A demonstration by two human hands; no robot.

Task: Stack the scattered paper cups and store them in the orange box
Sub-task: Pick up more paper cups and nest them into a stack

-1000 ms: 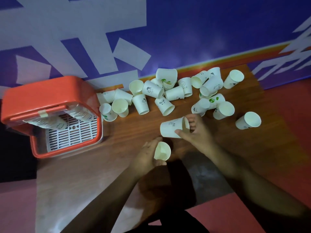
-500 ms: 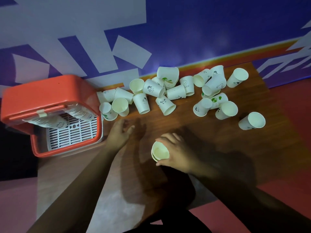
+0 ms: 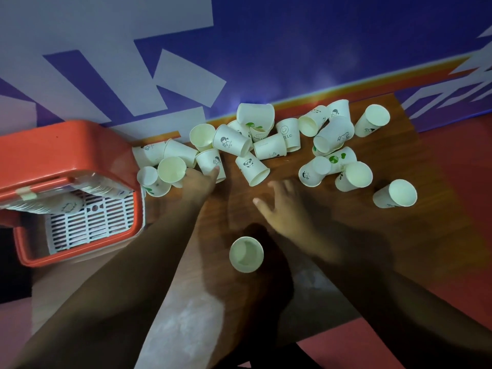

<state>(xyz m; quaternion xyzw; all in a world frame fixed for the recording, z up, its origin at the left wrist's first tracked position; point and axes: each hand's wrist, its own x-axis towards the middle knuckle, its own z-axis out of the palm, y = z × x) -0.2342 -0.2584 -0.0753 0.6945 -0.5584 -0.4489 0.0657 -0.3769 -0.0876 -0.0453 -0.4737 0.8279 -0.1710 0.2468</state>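
Note:
Several white paper cups (image 3: 269, 146) lie scattered along the far side of the wooden table (image 3: 372, 235). A short stack of cups (image 3: 246, 254) stands upright and alone near me, between my forearms. My left hand (image 3: 198, 182) reaches into the left cluster, its fingertips touching a printed cup (image 3: 210, 161) next to an open-mouthed cup (image 3: 171, 170). My right hand (image 3: 286, 206) hovers with spread fingers, holding nothing, just short of the panda cup (image 3: 251, 167). The orange box (image 3: 66, 147) sits open at the left with stacked cups (image 3: 101, 185) lying on its white grid.
A blue and white patterned wall runs behind the table. Loose cups at the right (image 3: 395, 194) lie close to the table's right edge. Red floor (image 3: 458, 182) shows beyond that edge and below the near edge.
My right hand has let go of the stack, which now stands on the table, and moved forward toward the panda cup. My left hand has reached further into the left cluster.

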